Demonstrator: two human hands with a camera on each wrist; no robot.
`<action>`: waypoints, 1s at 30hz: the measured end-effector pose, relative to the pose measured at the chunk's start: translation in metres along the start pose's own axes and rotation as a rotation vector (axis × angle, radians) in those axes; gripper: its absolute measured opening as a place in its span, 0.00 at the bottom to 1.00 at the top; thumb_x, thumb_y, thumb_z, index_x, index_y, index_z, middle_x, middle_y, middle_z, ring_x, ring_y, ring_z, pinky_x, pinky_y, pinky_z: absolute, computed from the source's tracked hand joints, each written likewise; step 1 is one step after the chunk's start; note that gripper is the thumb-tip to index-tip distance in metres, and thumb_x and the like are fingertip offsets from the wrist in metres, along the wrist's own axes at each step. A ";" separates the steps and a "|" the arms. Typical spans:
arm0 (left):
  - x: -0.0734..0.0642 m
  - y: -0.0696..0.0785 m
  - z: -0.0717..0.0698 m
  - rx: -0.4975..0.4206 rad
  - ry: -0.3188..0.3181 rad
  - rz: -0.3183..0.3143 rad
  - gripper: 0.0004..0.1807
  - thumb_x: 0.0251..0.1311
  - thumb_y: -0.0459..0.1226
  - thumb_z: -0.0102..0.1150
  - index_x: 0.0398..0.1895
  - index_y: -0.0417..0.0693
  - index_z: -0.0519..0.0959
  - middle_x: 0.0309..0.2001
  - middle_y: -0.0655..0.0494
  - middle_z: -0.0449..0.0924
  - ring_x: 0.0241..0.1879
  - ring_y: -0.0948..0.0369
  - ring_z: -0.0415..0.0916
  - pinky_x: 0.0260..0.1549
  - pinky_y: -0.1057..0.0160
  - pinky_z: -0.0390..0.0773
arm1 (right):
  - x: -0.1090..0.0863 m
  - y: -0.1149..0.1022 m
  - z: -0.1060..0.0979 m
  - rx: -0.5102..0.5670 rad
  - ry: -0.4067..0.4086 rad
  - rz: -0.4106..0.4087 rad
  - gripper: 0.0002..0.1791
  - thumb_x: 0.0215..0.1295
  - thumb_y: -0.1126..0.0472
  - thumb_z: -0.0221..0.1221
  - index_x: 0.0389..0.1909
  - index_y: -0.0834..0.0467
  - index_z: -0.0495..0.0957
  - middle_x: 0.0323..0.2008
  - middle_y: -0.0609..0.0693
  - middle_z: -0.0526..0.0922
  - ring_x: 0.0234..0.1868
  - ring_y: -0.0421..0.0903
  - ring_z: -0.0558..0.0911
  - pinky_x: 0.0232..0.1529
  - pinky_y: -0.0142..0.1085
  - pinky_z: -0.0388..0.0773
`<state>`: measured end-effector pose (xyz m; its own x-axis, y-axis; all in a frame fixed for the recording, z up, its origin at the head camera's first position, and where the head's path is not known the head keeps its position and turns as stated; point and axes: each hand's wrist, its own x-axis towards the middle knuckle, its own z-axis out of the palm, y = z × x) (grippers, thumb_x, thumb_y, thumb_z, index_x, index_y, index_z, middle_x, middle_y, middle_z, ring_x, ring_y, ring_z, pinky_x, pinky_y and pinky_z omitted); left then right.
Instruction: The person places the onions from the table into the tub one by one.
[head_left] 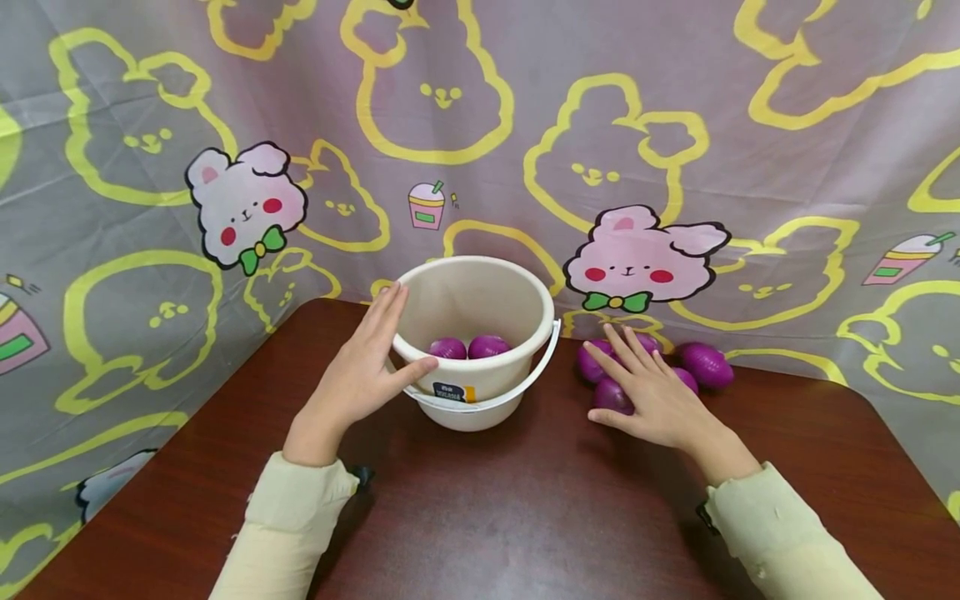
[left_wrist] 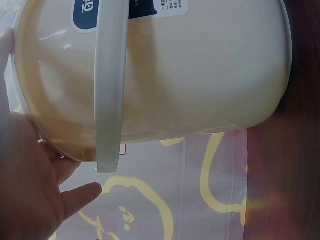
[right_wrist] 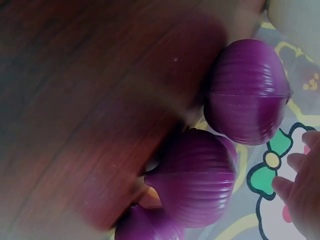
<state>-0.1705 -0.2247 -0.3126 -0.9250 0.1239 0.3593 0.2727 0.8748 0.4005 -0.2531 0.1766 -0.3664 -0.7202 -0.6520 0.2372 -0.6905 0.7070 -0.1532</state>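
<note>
Clearly, a greyish-pink cloth point(head_left: 480, 196) printed with yellow outlines and bunny faces hung behind the left grip point(head_left: 356, 379) and the right grip point(head_left: 656, 400). Below both grips spread a glossy reddish-brown counter point(head_left: 480, 508). Just to the right of the left grip stood a cream bucket point(head_left: 472, 296), upright, its white handle point(left_wrist: 111, 85) lowered across the front. Pale sleeves point(head_left: 288, 517) ended just behind each grip. The left grip was relaxed, its straight fingers laid against the bucket's rim and its thumb stretched toward the front. The right grip was released, its fingers spread wide above a cluster of purple onions point(head_left: 705, 367); whether its fingertips touched any, I could not tell. Two of that cluster lay by its left edge, one beyond it to the right, and others were partly hidden beneath its fingers. Two more onions point(head_left: 489, 346) rested inside the bucket, to the right of the left grip's fingertips. A dark label point(head_left: 447, 390) sat just below the left grip's thumb.
</note>
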 end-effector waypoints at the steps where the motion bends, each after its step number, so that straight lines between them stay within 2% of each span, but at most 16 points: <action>1: 0.000 0.000 0.000 0.000 0.002 0.001 0.56 0.58 0.68 0.54 0.81 0.56 0.40 0.82 0.53 0.37 0.81 0.52 0.37 0.70 0.37 0.60 | 0.000 0.001 0.000 -0.002 0.001 -0.002 0.52 0.58 0.32 0.62 0.79 0.42 0.50 0.81 0.51 0.39 0.81 0.62 0.39 0.71 0.69 0.50; 10: 0.000 0.000 -0.001 -0.004 0.004 0.005 0.56 0.58 0.68 0.55 0.81 0.55 0.41 0.82 0.54 0.37 0.81 0.53 0.36 0.71 0.38 0.59 | -0.002 0.006 0.007 0.009 -0.032 0.015 0.51 0.58 0.32 0.62 0.79 0.43 0.53 0.81 0.54 0.44 0.79 0.65 0.43 0.69 0.72 0.51; 16: -0.001 0.000 0.001 -0.002 0.000 -0.005 0.56 0.58 0.68 0.54 0.81 0.57 0.40 0.82 0.54 0.37 0.81 0.52 0.36 0.69 0.37 0.60 | -0.002 0.008 0.011 0.015 -0.054 0.023 0.50 0.58 0.31 0.61 0.78 0.44 0.55 0.80 0.57 0.49 0.79 0.67 0.44 0.70 0.70 0.52; 24: -0.001 0.000 0.001 -0.004 0.004 0.003 0.56 0.59 0.68 0.54 0.81 0.56 0.41 0.82 0.54 0.37 0.81 0.52 0.37 0.70 0.37 0.60 | -0.004 0.008 0.016 0.019 -0.054 0.009 0.48 0.59 0.33 0.62 0.76 0.50 0.60 0.77 0.59 0.58 0.77 0.67 0.52 0.66 0.70 0.60; 30: 0.000 0.000 0.000 -0.006 0.003 0.004 0.56 0.59 0.67 0.54 0.81 0.56 0.41 0.82 0.54 0.37 0.81 0.52 0.37 0.70 0.37 0.59 | -0.005 0.008 0.015 0.062 -0.064 0.011 0.47 0.58 0.36 0.65 0.75 0.50 0.62 0.76 0.58 0.60 0.77 0.64 0.55 0.67 0.63 0.66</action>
<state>-0.1699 -0.2245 -0.3123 -0.9228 0.1262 0.3640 0.2784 0.8714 0.4039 -0.2560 0.1812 -0.3832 -0.7293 -0.6619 0.1734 -0.6839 0.6973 -0.2147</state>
